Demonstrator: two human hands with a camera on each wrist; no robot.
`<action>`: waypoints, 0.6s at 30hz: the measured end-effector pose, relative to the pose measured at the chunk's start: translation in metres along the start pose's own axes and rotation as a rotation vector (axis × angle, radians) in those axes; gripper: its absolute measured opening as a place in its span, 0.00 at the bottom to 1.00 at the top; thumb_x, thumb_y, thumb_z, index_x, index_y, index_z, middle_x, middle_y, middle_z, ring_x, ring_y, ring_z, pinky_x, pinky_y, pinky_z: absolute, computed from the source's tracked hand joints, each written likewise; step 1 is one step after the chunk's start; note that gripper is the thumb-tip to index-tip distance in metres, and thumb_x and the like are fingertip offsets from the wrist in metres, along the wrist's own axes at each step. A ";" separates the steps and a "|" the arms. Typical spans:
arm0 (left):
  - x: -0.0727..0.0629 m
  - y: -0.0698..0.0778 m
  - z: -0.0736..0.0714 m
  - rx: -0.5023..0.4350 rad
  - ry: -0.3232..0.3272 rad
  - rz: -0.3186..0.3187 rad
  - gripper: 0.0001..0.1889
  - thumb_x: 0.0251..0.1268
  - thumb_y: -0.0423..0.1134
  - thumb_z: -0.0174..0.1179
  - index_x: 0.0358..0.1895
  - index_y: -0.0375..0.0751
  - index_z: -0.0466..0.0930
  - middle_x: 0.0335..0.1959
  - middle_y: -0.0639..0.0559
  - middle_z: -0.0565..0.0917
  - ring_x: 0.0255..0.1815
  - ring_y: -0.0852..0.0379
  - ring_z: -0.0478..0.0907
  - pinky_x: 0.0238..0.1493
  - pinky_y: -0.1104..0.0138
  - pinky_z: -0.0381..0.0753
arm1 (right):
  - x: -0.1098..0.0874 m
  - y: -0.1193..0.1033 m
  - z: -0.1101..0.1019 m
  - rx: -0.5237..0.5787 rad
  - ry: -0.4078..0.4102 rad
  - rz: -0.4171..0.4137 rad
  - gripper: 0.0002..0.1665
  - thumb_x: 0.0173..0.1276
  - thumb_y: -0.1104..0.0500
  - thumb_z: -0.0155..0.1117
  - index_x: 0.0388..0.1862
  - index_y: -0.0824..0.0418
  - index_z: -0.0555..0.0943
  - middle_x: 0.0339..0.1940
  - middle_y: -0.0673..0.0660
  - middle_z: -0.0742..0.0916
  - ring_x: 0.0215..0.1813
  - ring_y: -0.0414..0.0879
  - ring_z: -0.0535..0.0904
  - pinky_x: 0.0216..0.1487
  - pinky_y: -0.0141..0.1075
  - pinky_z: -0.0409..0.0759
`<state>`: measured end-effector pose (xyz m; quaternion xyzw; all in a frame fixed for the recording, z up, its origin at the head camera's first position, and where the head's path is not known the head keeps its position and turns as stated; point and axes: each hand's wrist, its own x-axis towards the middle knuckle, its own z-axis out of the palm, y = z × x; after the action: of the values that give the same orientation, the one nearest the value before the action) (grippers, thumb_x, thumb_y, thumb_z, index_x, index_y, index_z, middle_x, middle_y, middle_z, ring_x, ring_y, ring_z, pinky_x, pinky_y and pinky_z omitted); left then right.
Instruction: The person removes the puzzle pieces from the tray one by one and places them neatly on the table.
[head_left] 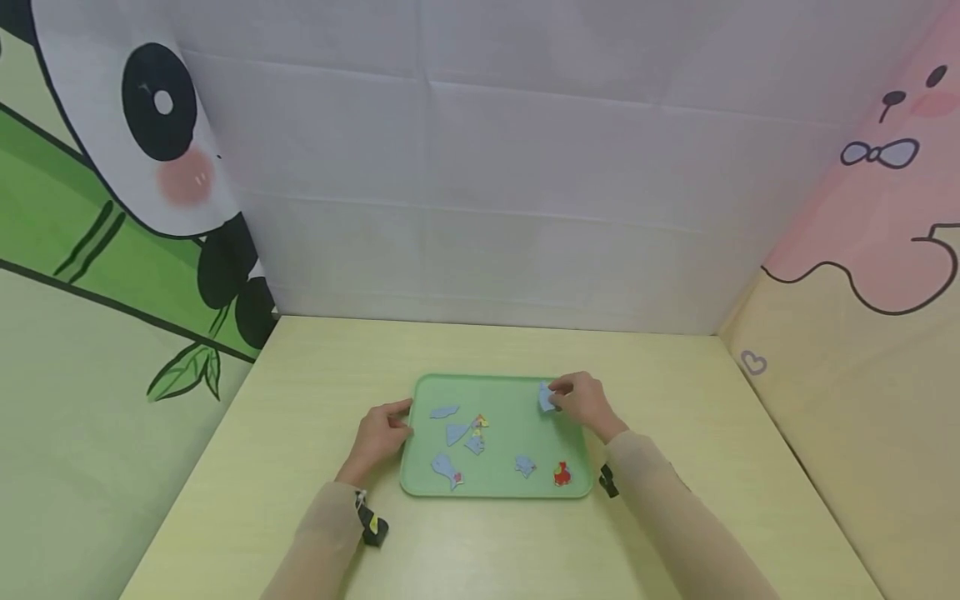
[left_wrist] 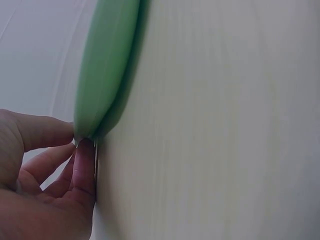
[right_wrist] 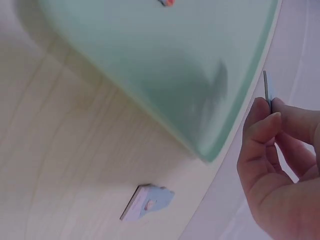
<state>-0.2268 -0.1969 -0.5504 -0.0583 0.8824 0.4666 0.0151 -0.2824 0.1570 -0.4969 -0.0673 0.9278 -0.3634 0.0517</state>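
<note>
The pale blue piece (head_left: 545,397) sits at the fingertips of your right hand (head_left: 588,405), pinched between thumb and fingers, near the far right corner of the green tray (head_left: 510,396). Other blue pieces and a red piece (head_left: 562,474) lie in the tray. Your left hand (head_left: 378,433) grips its left rim. Another piece (right_wrist: 148,203) lies on the desk (head_left: 660,375) just outside the tray.

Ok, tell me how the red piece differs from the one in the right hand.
Colour: the red piece is mostly red, the held piece pale blue. State: the red piece lies loose on the tray, while the right hand pinches the held piece above it. Both are small.
</note>
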 end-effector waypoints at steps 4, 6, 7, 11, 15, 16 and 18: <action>0.001 0.000 0.001 -0.001 -0.001 0.003 0.29 0.52 0.25 0.60 0.62 0.34 0.74 0.42 0.45 0.82 0.28 0.55 0.75 0.27 0.65 0.75 | 0.002 0.006 -0.005 0.019 0.023 0.013 0.12 0.61 0.64 0.67 0.44 0.65 0.85 0.32 0.53 0.85 0.34 0.45 0.80 0.34 0.37 0.78; 0.002 0.000 0.001 -0.002 0.001 0.002 0.29 0.51 0.25 0.60 0.62 0.34 0.74 0.42 0.45 0.82 0.28 0.55 0.75 0.26 0.65 0.75 | 0.003 0.008 -0.007 0.026 0.028 0.019 0.11 0.62 0.63 0.66 0.44 0.64 0.85 0.32 0.53 0.85 0.34 0.45 0.80 0.34 0.37 0.78; 0.002 0.000 0.001 -0.004 0.002 0.000 0.29 0.51 0.25 0.60 0.62 0.34 0.74 0.42 0.45 0.82 0.28 0.55 0.75 0.26 0.65 0.75 | 0.003 0.010 -0.007 0.029 0.028 0.019 0.11 0.62 0.63 0.66 0.44 0.64 0.85 0.32 0.53 0.85 0.34 0.45 0.80 0.34 0.37 0.78; 0.002 0.000 0.001 0.000 0.003 -0.002 0.29 0.51 0.25 0.60 0.62 0.34 0.74 0.43 0.45 0.82 0.27 0.55 0.75 0.26 0.65 0.74 | 0.003 0.013 -0.011 0.063 0.021 0.030 0.12 0.62 0.64 0.65 0.45 0.66 0.84 0.33 0.54 0.85 0.33 0.45 0.83 0.36 0.37 0.79; 0.001 0.001 0.001 0.002 -0.002 -0.004 0.29 0.51 0.25 0.60 0.62 0.34 0.73 0.47 0.43 0.81 0.28 0.55 0.75 0.27 0.65 0.74 | 0.003 0.017 -0.019 0.075 0.034 0.033 0.13 0.62 0.65 0.65 0.46 0.68 0.83 0.34 0.56 0.86 0.32 0.47 0.84 0.38 0.40 0.80; 0.001 0.001 0.001 0.002 -0.002 -0.005 0.29 0.51 0.25 0.60 0.63 0.34 0.73 0.48 0.43 0.81 0.28 0.55 0.75 0.27 0.65 0.74 | 0.003 0.019 -0.021 0.071 0.037 0.036 0.13 0.62 0.64 0.65 0.46 0.68 0.83 0.34 0.56 0.86 0.32 0.47 0.84 0.38 0.40 0.80; 0.001 0.002 0.001 0.000 -0.001 -0.010 0.29 0.51 0.25 0.59 0.63 0.34 0.73 0.49 0.42 0.81 0.28 0.55 0.75 0.27 0.65 0.74 | 0.004 0.022 -0.024 0.072 0.035 0.042 0.14 0.63 0.64 0.64 0.47 0.68 0.83 0.34 0.56 0.86 0.33 0.48 0.84 0.40 0.41 0.80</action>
<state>-0.2280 -0.1953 -0.5491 -0.0628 0.8822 0.4664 0.0179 -0.2921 0.1887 -0.4947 -0.0397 0.9160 -0.3967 0.0455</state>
